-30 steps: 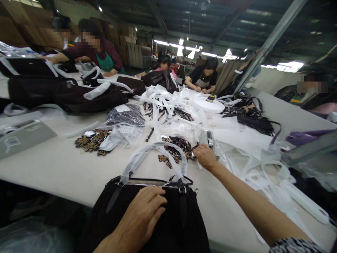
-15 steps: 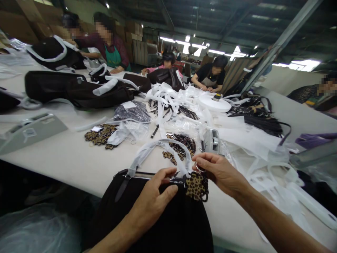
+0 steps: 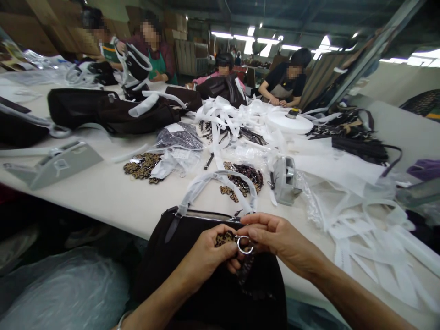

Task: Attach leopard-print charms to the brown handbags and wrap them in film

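Note:
A black bag (image 3: 213, 279) stands at the table's near edge, its zipper across the top and its handles (image 3: 202, 182) wrapped in white material. Over its front, my left hand (image 3: 215, 254) is closed on a leopard-print charm (image 3: 225, 238), whose lower part is hidden by the fingers. My right hand (image 3: 275, 233) pinches the silver ring (image 3: 244, 245) joined to the charm, close beside my left fingertips. Dark, blurred strands hang below the ring against the bag.
Leopard-print charms (image 3: 146, 166) lie in a pile beyond the bag, with a second pile (image 3: 245, 178) near the handles. A grey tape dispenser (image 3: 286, 181) stands right of it. White strips (image 3: 360, 243) cover the right side. Several people work across the table (image 3: 113, 201).
My left hand has gone from open to closed on the charm. The charm has moved left and turned, and its ring now shows between my hands. The view has shifted slightly.

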`<move>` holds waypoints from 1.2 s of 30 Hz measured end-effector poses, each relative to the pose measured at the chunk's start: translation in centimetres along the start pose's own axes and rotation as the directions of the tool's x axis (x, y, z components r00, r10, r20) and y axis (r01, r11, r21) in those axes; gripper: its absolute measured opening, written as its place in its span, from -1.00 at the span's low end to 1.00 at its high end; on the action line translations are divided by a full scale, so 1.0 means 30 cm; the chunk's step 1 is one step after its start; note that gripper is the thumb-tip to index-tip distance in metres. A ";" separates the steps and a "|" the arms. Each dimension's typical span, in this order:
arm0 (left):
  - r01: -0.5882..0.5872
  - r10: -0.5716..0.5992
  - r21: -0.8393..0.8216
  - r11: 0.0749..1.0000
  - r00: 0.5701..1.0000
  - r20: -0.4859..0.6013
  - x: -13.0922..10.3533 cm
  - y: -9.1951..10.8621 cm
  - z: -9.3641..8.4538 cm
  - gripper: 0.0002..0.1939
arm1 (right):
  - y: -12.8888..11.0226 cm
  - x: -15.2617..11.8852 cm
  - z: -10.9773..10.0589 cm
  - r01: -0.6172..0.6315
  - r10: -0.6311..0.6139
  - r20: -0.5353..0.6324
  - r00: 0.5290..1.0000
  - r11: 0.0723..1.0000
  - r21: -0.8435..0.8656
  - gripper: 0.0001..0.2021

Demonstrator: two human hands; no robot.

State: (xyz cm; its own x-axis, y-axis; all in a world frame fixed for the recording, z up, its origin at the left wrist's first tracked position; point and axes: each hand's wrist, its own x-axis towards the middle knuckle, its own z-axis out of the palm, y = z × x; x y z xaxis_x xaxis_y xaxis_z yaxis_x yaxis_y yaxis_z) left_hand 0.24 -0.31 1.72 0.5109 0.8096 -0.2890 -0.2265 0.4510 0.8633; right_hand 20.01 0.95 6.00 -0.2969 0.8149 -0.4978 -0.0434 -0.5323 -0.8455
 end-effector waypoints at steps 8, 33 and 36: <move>-0.042 0.037 -0.065 0.997 0.996 -0.086 -0.026 0.013 -0.033 -0.67 | 0.057 -0.008 0.029 -0.003 0.006 0.058 0.998 0.999 -0.051 -0.66; -0.165 0.197 0.422 0.891 0.980 -0.032 -0.019 0.020 -0.063 -0.84 | 0.098 0.032 0.071 0.011 -0.004 0.113 0.994 0.998 -0.057 -0.68; -0.262 0.402 0.704 0.660 0.915 -0.037 -0.023 0.022 -0.070 -0.75 | 0.109 0.034 0.080 0.030 -0.026 0.092 0.995 0.999 -0.044 -0.69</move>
State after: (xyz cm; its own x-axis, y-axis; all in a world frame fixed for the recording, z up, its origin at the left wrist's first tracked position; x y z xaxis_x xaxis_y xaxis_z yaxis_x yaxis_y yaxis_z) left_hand -2.02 0.22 1.61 0.3457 0.9359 0.0677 0.3009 -0.1789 0.9367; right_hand 17.27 -0.52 3.19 -0.3818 0.8039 -0.4560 -0.0104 -0.4970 -0.8677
